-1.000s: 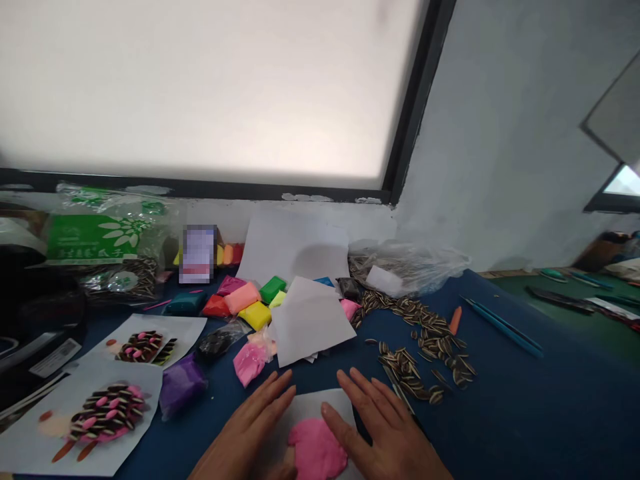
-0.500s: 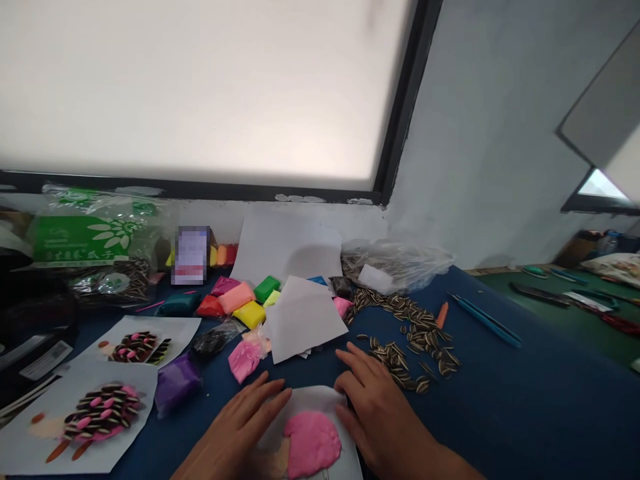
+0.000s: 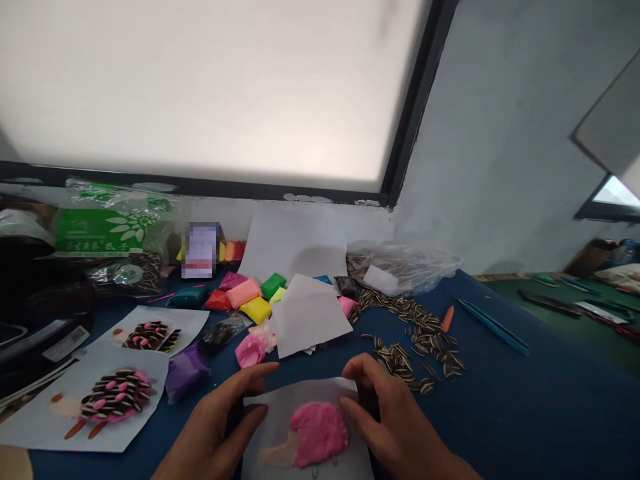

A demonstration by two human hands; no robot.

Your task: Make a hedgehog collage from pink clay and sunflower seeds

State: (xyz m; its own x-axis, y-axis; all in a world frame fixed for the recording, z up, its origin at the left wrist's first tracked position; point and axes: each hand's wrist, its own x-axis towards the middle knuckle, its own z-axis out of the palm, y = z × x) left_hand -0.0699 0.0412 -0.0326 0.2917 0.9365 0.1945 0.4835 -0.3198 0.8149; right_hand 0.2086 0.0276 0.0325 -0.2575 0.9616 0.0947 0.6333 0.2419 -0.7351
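Observation:
A white sheet of paper (image 3: 275, 417) lies before me, bearing a flattened pink clay shape (image 3: 320, 433) with a pale, pointed clay piece (image 3: 283, 453) at its left. My left hand (image 3: 215, 423) is at the sheet's left edge, thumb over the paper and fingers curled around beyond it. On the opposite side, my right hand (image 3: 400, 417) grips the right edge, its thumb beside the pink clay and its fingers bent behind the paper. The undersides of both grips are hidden.
Two sheets with seed-covered clay hedgehogs (image 3: 117, 397) lie left. Beyond my hands are wrapped clay blocks (image 3: 243, 293), loose papers (image 3: 310, 313) and striped sunflower seeds (image 3: 400, 353). Blue tweezers (image 3: 493, 327) lie right; a green seed bag (image 3: 110, 233) stands back left.
My hands have gone from lying flat with fingers stretched to curling around the sheet's sides. More of the paper and clay now shows. The view has shifted slightly.

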